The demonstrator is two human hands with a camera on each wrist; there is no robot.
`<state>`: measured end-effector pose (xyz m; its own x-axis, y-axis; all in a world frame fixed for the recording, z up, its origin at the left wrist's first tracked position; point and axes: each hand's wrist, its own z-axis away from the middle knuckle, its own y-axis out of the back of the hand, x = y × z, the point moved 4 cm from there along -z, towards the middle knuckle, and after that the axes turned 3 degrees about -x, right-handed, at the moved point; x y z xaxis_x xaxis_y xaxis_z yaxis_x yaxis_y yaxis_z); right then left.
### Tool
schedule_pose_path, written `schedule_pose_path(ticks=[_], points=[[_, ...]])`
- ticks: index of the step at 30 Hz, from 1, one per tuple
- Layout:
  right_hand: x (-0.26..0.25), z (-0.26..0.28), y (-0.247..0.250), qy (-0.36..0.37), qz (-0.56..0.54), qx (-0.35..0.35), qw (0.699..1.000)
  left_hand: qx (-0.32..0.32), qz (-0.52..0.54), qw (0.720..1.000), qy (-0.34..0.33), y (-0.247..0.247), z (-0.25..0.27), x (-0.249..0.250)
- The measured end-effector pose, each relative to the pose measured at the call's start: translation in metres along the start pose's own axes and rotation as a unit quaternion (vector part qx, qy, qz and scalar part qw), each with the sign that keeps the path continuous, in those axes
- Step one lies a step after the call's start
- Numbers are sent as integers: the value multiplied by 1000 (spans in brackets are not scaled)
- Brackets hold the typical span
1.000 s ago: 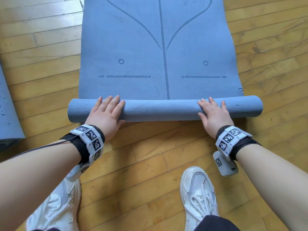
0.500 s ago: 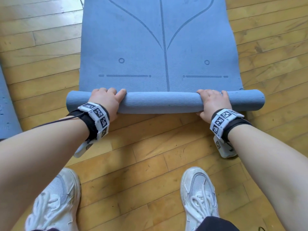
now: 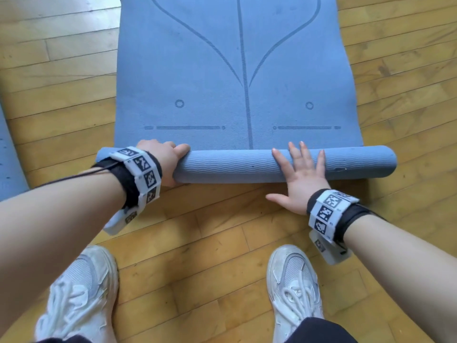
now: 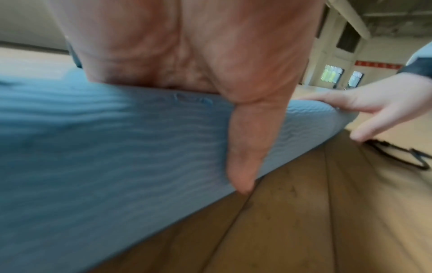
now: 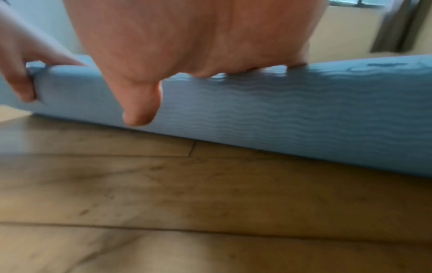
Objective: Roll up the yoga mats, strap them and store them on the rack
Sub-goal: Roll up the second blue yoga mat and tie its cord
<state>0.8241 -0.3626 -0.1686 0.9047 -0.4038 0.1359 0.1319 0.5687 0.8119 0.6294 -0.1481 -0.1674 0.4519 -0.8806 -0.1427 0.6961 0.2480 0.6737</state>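
A blue yoga mat [image 3: 210,70] lies on the wooden floor with its near end wound into a roll [image 3: 235,167]. My left hand [image 3: 168,157] grips the roll's left part, fingers curled over the top and thumb [image 4: 245,147] down the near face. On the roll's right part, my right hand [image 3: 299,177] lies flat with its fingers spread and its thumb off the near side. The right wrist view shows the wavy-ribbed roll [image 5: 280,110] under the right palm [image 5: 187,37].
A second blue mat [image 3: 10,157] lies at the left edge. A black strap [image 4: 397,157] lies on the floor to the right of the roll. My white shoes [image 3: 294,288] stand just behind the roll on the wooden floor [image 3: 197,231].
My right hand has opened from a curled hold into a flat, spread palm drawn back on the roll. The left hand keeps its grip. The roll has moved slightly forward.
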Motion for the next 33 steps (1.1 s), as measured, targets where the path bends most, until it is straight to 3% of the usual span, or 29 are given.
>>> schedule_pose_path(ticks=[3, 8, 13, 19, 25, 33], points=[[-3, -8, 1, -16, 9, -20, 1000, -9, 27, 1000, 12, 2, -2, 0], [-1, -28, 12, -15, 3, -28, 999, 84, 23, 996, 12, -3, 17, 24], [7, -49, 30, -3, -17, -62, 998, 73, 26, 997, 23, -12, 16, 38], [5, -36, 32, -23, -23, 50, 998, 85, 38, 995, 44, -2, -3, 32], [30, -32, 10, -75, 35, 18, 996, 92, 3, 993, 72, 5, -6, 30], [37, -43, 15, -65, 19, 69, 995, 114, -10, 993, 40, 19, -5, 22]])
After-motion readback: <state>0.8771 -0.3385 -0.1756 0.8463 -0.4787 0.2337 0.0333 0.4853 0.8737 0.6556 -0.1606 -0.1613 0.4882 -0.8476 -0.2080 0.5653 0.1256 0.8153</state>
